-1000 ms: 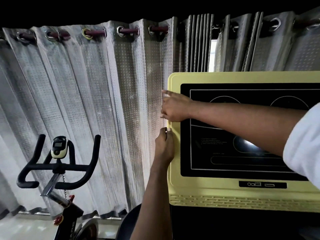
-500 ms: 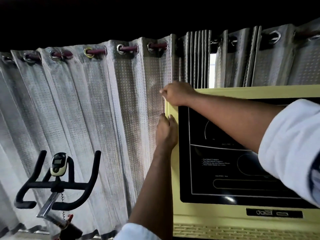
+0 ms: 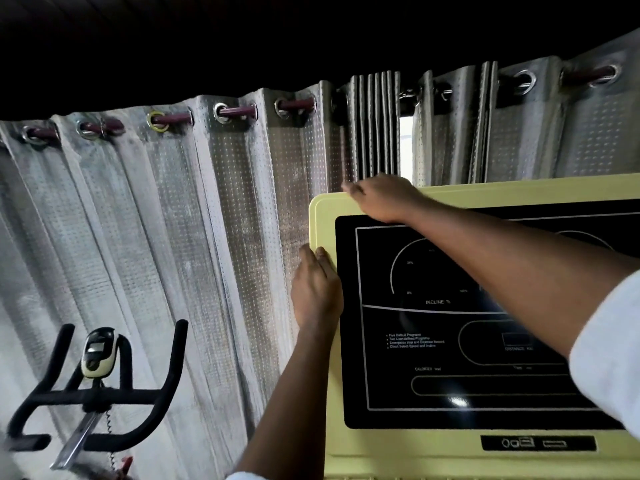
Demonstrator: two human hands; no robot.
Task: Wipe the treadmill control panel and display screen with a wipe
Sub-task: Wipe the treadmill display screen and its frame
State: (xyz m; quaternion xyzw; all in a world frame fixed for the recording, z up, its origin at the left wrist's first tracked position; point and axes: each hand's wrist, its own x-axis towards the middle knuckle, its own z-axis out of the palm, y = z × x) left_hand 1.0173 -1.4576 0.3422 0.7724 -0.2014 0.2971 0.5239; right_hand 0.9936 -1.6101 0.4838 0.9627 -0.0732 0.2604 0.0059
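Head view of a treadmill control panel (image 3: pixel 398 448), a pale yellow frame with rounded corners that fills the lower right of the field and runs off its right and lower borders. Its left and top edges stand free in front of a grey eyelet curtain (image 3: pixel 207 237) hung on a dark red rod (image 3: pixel 298 105). To the left of the panel the room is open as far as the black handlebars (image 3: pixel 97 398) of an exercise bike and its small bike console (image 3: pixel 98 353), both well apart from the panel. The black display screen (image 3: pixel 433 358) sits inside the frame with a yellow margin on the left, top and bottom. White print on it reads "INCLINE %" under an arc dial marked 0%, 25% and 100%, with "CALORIES" and "DISTANCE" lower down; a four-line bulleted list is too small to read with confidence. A dark strip of port symbols (image 3: pixel 538 443) lies below the screen. The left hand (image 3: pixel 317 285) clasps the left rim of the frame, back toward the camera, thumb on the front margin beside the screen, the other fingertips hidden behind the edge. The right hand (image 3: pixel 384 199) rests on the top rim near the left corner, its forearm crossing the upper screen from a white sleeve (image 3: pixel 609 358); its fingers are blurred, so their spread, and whether they hold a wipe, cannot be told.
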